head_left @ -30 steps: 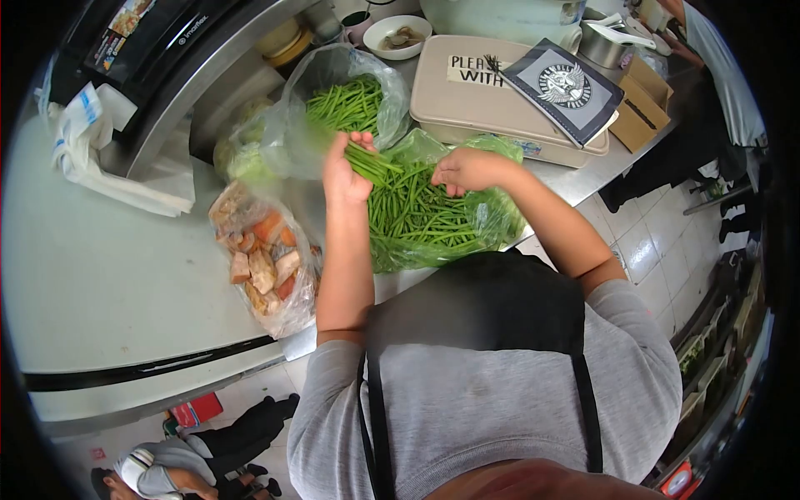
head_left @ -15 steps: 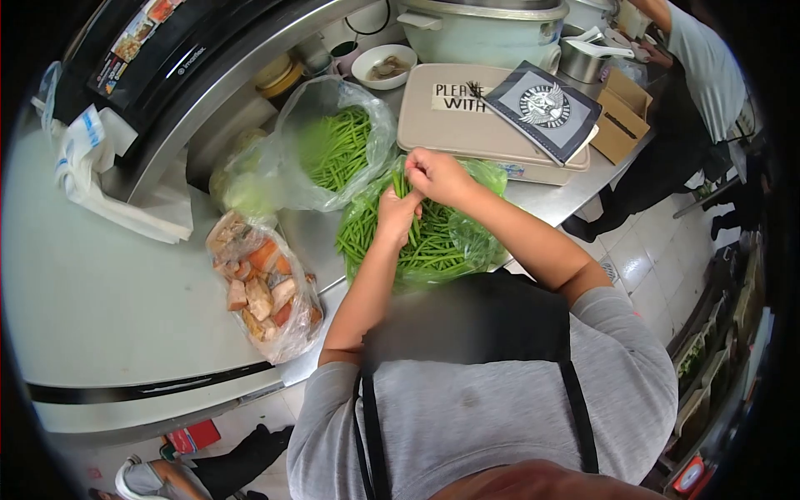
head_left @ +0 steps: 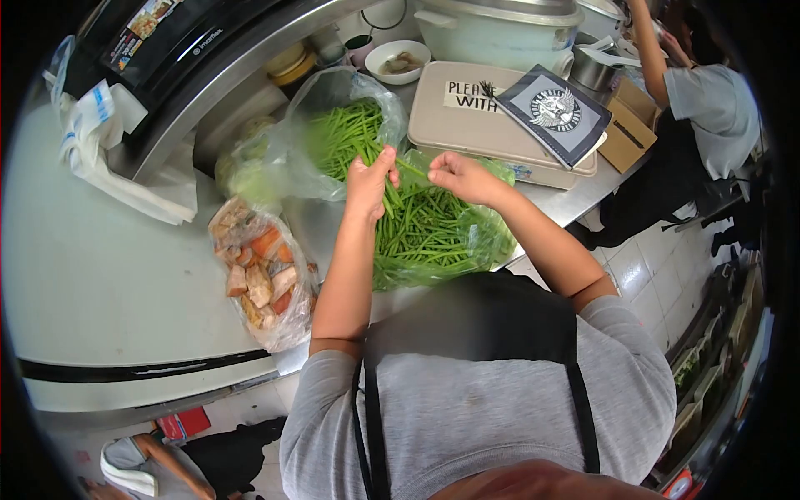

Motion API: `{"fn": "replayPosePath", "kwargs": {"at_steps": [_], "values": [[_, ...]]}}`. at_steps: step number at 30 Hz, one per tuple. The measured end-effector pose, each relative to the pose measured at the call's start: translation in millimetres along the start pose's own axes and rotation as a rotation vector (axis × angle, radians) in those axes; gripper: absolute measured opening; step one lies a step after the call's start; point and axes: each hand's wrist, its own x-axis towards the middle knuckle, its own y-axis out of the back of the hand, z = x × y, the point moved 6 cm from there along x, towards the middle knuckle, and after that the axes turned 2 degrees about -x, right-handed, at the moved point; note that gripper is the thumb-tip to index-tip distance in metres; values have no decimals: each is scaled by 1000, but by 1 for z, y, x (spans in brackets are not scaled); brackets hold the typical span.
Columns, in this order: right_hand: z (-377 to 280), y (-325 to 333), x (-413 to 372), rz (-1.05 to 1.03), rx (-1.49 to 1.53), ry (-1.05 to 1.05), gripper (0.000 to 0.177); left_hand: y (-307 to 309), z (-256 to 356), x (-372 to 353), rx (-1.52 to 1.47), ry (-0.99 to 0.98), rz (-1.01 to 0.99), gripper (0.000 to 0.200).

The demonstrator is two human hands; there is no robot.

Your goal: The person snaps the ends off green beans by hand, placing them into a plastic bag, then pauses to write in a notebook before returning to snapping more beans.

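My left hand (head_left: 369,185) is closed around several green beans, at the near edge of a clear plastic bag (head_left: 287,158). More green beans (head_left: 340,132) fill that bag. A single bean (head_left: 412,169) stretches across the gap to my right hand (head_left: 463,177), whose fingertips pinch its end. Below both hands lies an open green plastic bag (head_left: 417,277) with a heap of green beans (head_left: 423,229) in it.
Left of my forearm sits a clear bag of chunky pieces (head_left: 258,275). A lidded beige container (head_left: 450,137) with a dark booklet (head_left: 557,112) stands behind the beans. Further back are a white bowl (head_left: 398,62) and a cardboard box (head_left: 629,125). Other people stand right and lower left.
My hands have moved apart. The left one, holding beans, has shifted left toward the clear bag; the right one has moved slightly right, pinching a bean's end.
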Motion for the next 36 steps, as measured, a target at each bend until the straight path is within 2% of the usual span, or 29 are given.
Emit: {"fn": "replayPosePath", "kwargs": {"at_steps": [1, 2, 7, 9, 12, 15, 16, 19, 20, 23, 24, 25, 27, 30, 33, 34, 36], "values": [[-1, -2, -3, 47, -54, 84, 25, 0, 1, -1, -31, -2, 5, 16], [6, -5, 0, -63, -85, -1, 24, 1, 1, 0, -48, -6, 14, 16], [-1, -1, 6, -4, -192, -45, 19, -3, 12, -8, -32, -121, -19, 15], [-4, -5, 10, -29, -244, -39, 19, -19, 15, -19, 162, -165, -79, 13], [1, -43, 2, -315, 212, -342, 16, -32, 16, -31, 282, -195, -153, 11], [-4, -57, 2, -374, 977, -305, 12, -9, 21, -23, -147, -149, -18, 12], [-9, -48, 7, -272, 1174, -246, 12, -1, 25, -22, -229, -126, 16, 12], [-22, -18, 20, 17, 1456, -115, 14, 14, 20, -22, -475, -65, 28, 12], [-19, -12, 25, -26, 1362, -10, 13, 23, 17, -21, -503, -79, 26, 13], [8, -43, 15, -191, 202, 104, 8, 47, 9, -14, -557, -67, 151, 14], [-9, -49, -6, -157, -319, 341, 11, 51, 11, -13, -554, -79, 174, 13], [-8, -62, -16, -225, -550, 382, 16, 51, 11, -12, -523, -65, 196, 13], [-11, -74, -29, -116, -650, 594, 12, 50, 11, -12, -461, -39, 238, 14], [-7, -78, -19, -96, -738, 624, 8, 48, 4, -14, -208, -12, 203, 17], [-13, -61, -9, 31, -663, 558, 5, 43, -1, -16, 40, -50, 177, 14], [-23, -52, -8, 85, -583, 598, 6, 40, -5, -16, 77, -28, 127, 16], [-29, -55, -10, -12, -673, 649, 5, 37, -12, -15, 70, -8, 125, 18]]}}
